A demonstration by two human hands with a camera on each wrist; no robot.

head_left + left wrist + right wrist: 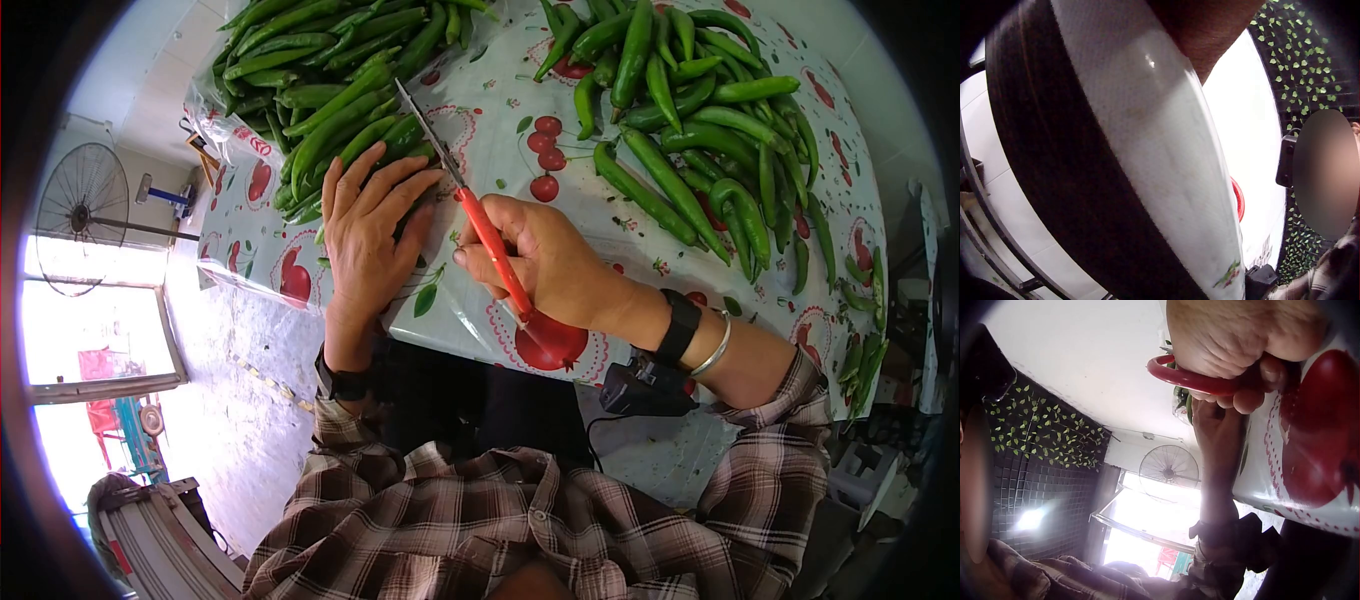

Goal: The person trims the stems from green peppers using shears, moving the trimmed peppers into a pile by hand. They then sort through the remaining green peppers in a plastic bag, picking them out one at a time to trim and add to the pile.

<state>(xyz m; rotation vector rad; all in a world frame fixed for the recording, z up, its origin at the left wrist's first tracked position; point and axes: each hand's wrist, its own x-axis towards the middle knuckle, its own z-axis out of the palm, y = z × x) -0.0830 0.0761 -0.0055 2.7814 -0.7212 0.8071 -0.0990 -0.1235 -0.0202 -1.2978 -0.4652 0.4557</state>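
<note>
My right hand [550, 255] grips a pair of scissors with red handles [495, 250]. Their metal blades [430, 130] point away from me, over the near side of a heap of long green chili peppers [340, 110]. In the right wrist view, a red handle loop [1191, 381] shows at the curled fingers of that hand. Beside the scissors, my left hand [372, 235] rests at the heap's near edge, fingers spread and mostly straight on the peppers. The left wrist view does not show the left fingers.
A second pile of green chili peppers [720, 140] lies on the right of the table, on a cherry-patterned cover [490, 100]. Small pepper pieces [862, 365] lie at the right edge. A black device [645, 388] sits by the near edge. A fan [82, 205] stands left.
</note>
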